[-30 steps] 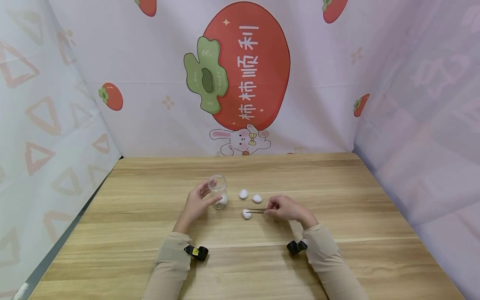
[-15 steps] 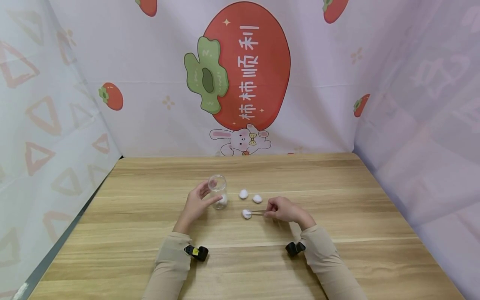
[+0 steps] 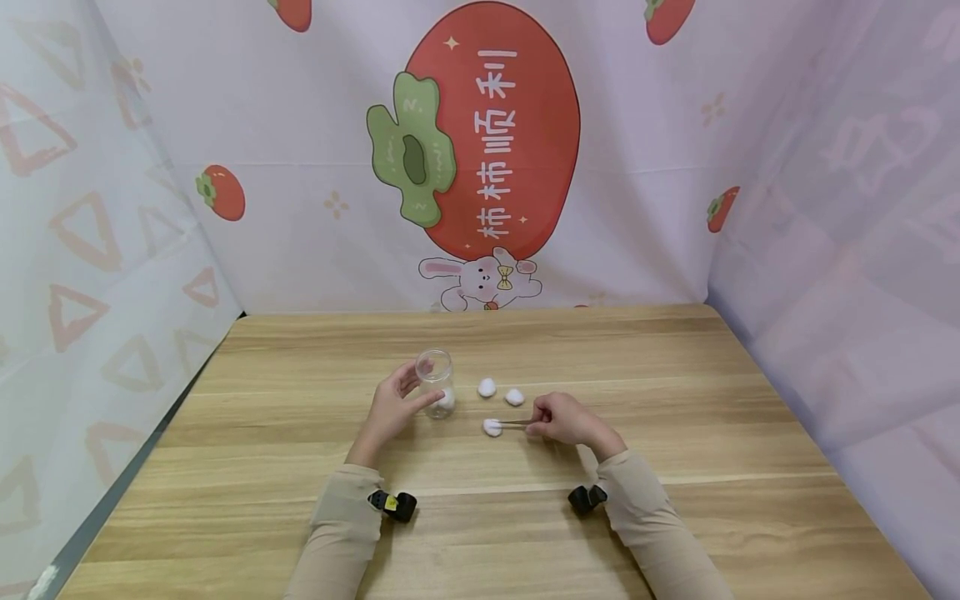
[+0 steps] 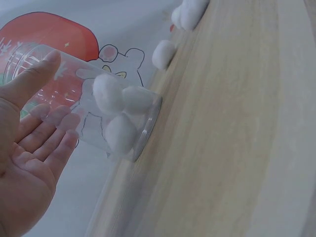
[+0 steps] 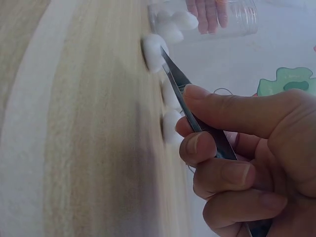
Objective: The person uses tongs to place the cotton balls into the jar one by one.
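My left hand (image 3: 393,406) (image 4: 34,148) holds a clear jar (image 3: 435,367) (image 4: 74,89) upright on the table, thumb on one side and fingers on the other. Three white cotton balls (image 4: 121,134) show inside it. To the jar's right, my right hand (image 3: 570,419) (image 5: 247,148) pinches metal tweezers (image 3: 516,423) (image 5: 180,94) between thumb and fingers. The tweezer tips touch a cotton ball (image 3: 492,427) (image 5: 154,52) on the table and stand close together on it.
Two more cotton balls, one (image 3: 487,387) behind the jar's right side and one (image 3: 514,397) farther right, lie on the wooden table (image 3: 480,533). A printed cloth (image 3: 300,250) hangs behind the table, with more cloth at both sides.
The tweezer arms, spread apart around the cotton ball before, have come together on it. My right hand has shifted slightly left; my left hand and the jar have stayed put.
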`<state>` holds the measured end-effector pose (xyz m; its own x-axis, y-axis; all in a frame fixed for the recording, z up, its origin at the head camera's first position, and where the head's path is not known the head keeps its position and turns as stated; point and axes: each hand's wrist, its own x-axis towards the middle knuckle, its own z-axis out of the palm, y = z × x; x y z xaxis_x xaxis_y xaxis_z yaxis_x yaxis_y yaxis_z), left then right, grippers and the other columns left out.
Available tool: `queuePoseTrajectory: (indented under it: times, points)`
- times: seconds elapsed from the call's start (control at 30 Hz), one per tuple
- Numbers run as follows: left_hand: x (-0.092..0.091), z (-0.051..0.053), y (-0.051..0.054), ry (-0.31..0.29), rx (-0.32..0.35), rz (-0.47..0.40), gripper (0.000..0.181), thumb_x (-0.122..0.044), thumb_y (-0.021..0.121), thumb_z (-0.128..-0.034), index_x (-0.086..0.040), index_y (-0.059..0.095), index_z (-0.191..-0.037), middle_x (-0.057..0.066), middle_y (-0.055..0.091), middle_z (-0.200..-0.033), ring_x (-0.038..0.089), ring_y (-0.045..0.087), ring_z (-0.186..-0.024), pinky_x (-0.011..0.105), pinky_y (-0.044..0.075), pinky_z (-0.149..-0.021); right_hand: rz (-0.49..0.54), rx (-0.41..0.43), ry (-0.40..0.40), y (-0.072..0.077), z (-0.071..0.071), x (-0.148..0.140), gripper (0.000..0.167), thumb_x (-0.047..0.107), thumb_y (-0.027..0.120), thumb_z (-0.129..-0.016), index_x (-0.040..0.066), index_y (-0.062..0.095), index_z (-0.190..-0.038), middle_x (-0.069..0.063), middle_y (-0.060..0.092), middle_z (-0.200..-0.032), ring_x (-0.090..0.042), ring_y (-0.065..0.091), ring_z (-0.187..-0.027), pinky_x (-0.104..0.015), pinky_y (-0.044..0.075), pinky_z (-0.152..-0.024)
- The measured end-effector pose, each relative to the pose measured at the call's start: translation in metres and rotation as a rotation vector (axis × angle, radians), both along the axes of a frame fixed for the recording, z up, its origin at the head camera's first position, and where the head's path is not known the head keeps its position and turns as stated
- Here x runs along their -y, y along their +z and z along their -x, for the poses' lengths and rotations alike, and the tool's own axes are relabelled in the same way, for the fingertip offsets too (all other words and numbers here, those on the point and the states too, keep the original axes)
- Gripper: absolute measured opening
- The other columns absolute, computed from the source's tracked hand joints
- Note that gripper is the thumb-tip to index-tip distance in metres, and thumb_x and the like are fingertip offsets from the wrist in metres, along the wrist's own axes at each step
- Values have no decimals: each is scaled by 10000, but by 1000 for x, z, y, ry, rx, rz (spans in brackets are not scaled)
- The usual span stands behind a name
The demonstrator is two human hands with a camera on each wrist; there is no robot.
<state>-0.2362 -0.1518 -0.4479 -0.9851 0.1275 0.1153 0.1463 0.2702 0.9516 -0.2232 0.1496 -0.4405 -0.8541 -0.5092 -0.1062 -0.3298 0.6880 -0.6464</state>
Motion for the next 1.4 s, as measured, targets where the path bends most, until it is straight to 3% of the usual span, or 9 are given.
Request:
queuePoseTrajectory:
  times: [0.2, 0.67, 0.97, 1.07, 1.27, 1.4]
  points:
    - [0, 1, 0, 0, -7, 7, 684, -104, 788, -785, 19, 464, -1374, 215, 564, -1374, 335, 531, -1311, 396, 436, -1149, 4, -62, 30, -1, 0, 0, 224, 134, 696, -875, 47, 577, -706, 34, 516, -601, -16, 407, -536, -129, 354, -484]
    - [0, -1, 0, 0, 16, 13, 697, -126, 785, -791, 10, 452, -1388, 202, 551, -1396, 326, 516, -1330, 382, 427, -1159, 58, -42, 43, 2, -1, -2, 228, 115, 676, -886, 41, 563, -702, 53, 476, -609, -16, 393, -534, -124, 339, -493]
    - [-5, -14, 25, -14, 29, 38, 675, -47, 737, -823, 76, 406, -1398, 254, 510, -1412, 373, 490, -1339, 422, 411, -1166, 78, -72, 47, 6, -1, -2, 228, 114, 677, -883, 38, 565, -700, 49, 480, -616, -8, 374, -544, -122, 316, -495]
    - [-4, -12, 22, -14, 25, 32, 672, -48, 738, -822, 70, 411, -1397, 253, 509, -1414, 372, 489, -1340, 422, 411, -1166, 90, -67, 36, 8, -1, -1, 227, 119, 680, -882, 34, 568, -702, 50, 481, -614, -7, 377, -543, -122, 317, -492]
    - [-1, -1, 2, -3, 10, 21, 687, -124, 776, -801, 12, 449, -1390, 207, 541, -1404, 332, 513, -1330, 388, 425, -1161, 110, -55, 13, 13, 0, -2, 218, 120, 673, -890, 26, 574, -720, 33, 499, -628, -23, 392, -559, -133, 328, -498]
    - [1, 0, 0, -8, -9, 26, 693, -137, 787, -791, 9, 458, -1383, 202, 551, -1396, 332, 520, -1323, 392, 433, -1152, 132, -43, 7, 16, 1, -2, 205, 111, 662, -899, 18, 583, -733, 17, 510, -623, -27, 400, -549, -138, 336, -485]
